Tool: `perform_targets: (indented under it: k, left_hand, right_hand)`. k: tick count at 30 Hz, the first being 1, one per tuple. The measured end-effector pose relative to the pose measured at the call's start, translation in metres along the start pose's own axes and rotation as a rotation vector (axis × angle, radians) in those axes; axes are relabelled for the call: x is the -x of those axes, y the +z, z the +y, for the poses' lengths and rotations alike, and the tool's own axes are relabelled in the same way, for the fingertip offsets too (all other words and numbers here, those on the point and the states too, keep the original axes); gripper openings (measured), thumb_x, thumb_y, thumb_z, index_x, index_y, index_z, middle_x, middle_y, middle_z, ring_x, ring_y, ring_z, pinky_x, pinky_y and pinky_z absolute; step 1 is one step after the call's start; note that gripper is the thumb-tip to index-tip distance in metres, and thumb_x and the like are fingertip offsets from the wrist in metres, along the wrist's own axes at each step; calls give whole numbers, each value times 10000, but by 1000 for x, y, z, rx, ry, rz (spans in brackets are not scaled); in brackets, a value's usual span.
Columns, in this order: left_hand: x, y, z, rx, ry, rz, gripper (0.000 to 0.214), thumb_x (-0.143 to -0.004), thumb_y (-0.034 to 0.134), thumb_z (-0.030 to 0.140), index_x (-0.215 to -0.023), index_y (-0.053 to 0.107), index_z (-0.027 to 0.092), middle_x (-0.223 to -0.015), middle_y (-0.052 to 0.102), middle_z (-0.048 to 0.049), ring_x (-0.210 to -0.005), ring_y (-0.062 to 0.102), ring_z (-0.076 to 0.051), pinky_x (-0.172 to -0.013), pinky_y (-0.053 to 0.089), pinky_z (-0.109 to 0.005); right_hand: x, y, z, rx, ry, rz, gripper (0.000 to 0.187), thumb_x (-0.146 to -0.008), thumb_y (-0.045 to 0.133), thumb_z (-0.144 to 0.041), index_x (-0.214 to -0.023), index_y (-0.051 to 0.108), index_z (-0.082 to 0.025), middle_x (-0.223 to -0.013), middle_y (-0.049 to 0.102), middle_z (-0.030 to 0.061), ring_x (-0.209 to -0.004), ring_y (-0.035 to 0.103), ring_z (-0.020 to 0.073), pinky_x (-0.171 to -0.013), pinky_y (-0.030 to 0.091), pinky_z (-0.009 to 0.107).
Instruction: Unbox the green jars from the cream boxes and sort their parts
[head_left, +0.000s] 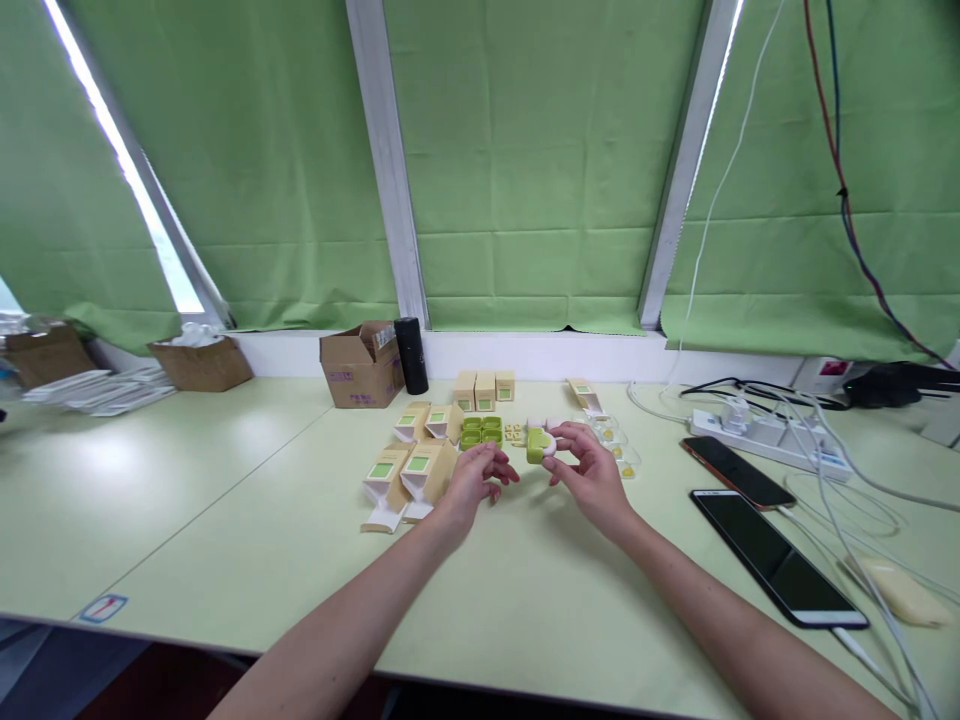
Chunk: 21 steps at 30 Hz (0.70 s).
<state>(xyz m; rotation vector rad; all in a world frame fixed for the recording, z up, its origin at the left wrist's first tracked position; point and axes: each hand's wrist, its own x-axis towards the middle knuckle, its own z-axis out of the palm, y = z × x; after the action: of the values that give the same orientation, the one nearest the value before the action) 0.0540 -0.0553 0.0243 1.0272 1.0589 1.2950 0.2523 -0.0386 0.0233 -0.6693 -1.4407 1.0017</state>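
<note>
My right hand (592, 478) is closed on a small green and white case (535, 446), pinched between thumb and fingers just above the table. My left hand (478, 478) hovers to the left of it, fingers slightly curled and apart, with nothing in them. Behind the left hand sit several green square trays (481, 431), and beside these lie several tiny yellow pieces (513, 432). Open cream cartons (427, 468) with green labels stand left of the left hand. Clear round packs with yellow centres (619, 452) lie right of the right hand.
Closed cream boxes (485, 390) and one opened carton (585, 396) stand farther back. A cardboard box (361, 366) and black cylinder (411, 356) are near the wall. On the right lie two phones (776, 555), a power strip (765, 440) and loose cables.
</note>
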Motion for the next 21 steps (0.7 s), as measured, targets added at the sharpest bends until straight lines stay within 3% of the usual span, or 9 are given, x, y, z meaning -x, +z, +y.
perform_targets:
  k: [4, 10, 21]
  left_hand:
    - [-1, -1, -1, -2, 8, 4, 363, -850, 659, 523, -826, 573, 172, -712, 721, -105, -654, 616, -157, -505, 369, -222]
    - [-2, -2, -3, -5, 4, -20, 375, -823, 684, 532, -827, 566, 177, -703, 712, -99, -651, 612, -159, -484, 350, -214]
    - [-2, -1, -4, -41, 15, -10, 378, -830, 667, 544, -843, 564, 181, -707, 713, -97, -656, 604, -161, -488, 344, -220]
  right_hand:
    - [-3, -2, -3, -270, 191, 39, 459, -708, 887, -453, -1073, 697, -247, -1160, 653, 58, -935, 637, 197, -577, 592, 266]
    - [-6, -10, -3, -538, 389, 86, 388, -721, 869, -494, -965, 720, -231, -1087, 726, 50, -886, 674, 196, -569, 561, 258]
    - [-7, -12, 0, -620, 440, 146, 434, -666, 895, -506, -960, 723, -238, -990, 721, 19, -826, 686, 193, -566, 576, 279]
